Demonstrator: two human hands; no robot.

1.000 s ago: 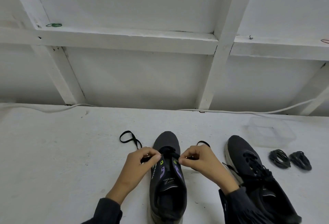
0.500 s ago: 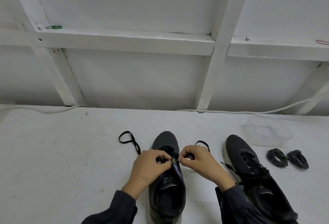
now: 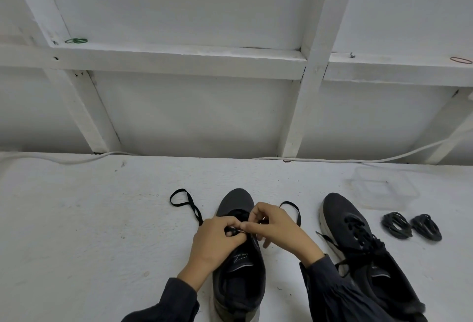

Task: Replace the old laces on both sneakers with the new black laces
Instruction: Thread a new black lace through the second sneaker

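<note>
While both hands pinched the lace [image 3: 236, 230] over the near shoe [image 3: 238, 265], left hand [image 3: 215, 241] and right hand [image 3: 277, 227] met at one eyelet. I'd feed the tip flat, keep loose ends outboard. Second shoe [image 3: 358, 245] sat right of the grip.

A clear tub [image 3: 385, 188] is sitting on the white surface [image 3: 76, 219] by the wall, a white cable [image 3: 358, 160] is running along the wall's foot, and a green band [image 3: 76, 40] and a red band [image 3: 460, 60] are lying on the white ledge [image 3: 179, 53] above.
</note>
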